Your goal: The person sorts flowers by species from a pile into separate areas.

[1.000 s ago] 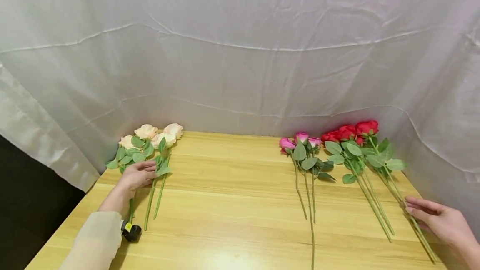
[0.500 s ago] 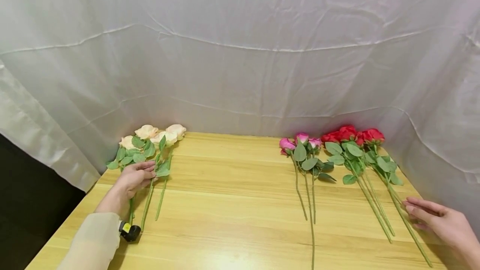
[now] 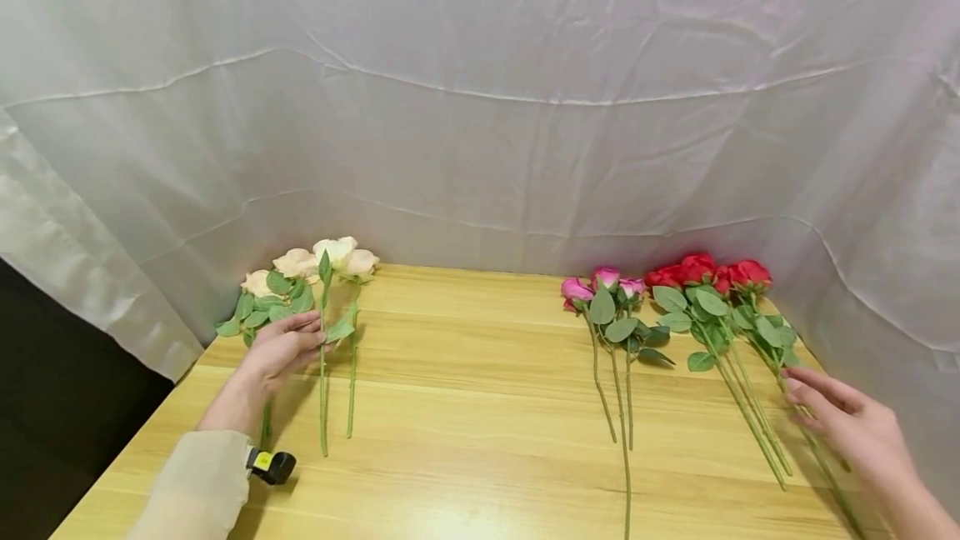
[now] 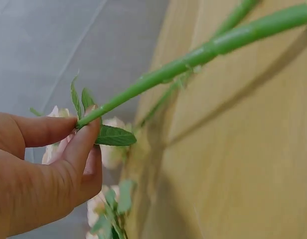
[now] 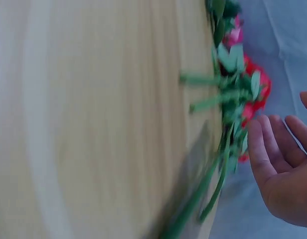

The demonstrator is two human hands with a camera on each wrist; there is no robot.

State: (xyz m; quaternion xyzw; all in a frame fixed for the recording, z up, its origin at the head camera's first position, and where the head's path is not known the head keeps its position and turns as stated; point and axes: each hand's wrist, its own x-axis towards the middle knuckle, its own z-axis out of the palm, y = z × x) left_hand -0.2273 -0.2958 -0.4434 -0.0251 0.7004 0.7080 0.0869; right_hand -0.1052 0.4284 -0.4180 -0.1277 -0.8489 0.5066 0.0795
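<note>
My left hand (image 3: 285, 348) pinches the green stem of a cream rose (image 3: 335, 251) between thumb and fingers, just beneath its leaves. In the left wrist view this stem (image 4: 193, 59) slants up above the wooden table, its shadow on the wood. Another cream rose (image 3: 362, 263) stays just right of it, and more cream roses (image 3: 257, 282) are to the left. My right hand (image 3: 847, 423) hovers over the stems of the rightmost red roses (image 3: 748, 274), partly hiding them. In the right wrist view its fingers (image 5: 260, 149) are extended, with nothing held.
Pink roses (image 3: 576, 290) with bare lower stems lie right of centre on the wooden table (image 3: 465, 407). Left of the right hand are more red roses (image 3: 697, 265). A grey-white cloth (image 3: 480, 148) hangs behind the table. A small black camera (image 3: 273, 467) sits on the left wrist.
My left hand has moved slightly right, raising the cream rose upright; the rose beside it shifted right too. The rightmost red roses settled lower right, and my right hand has come off their stems.
</note>
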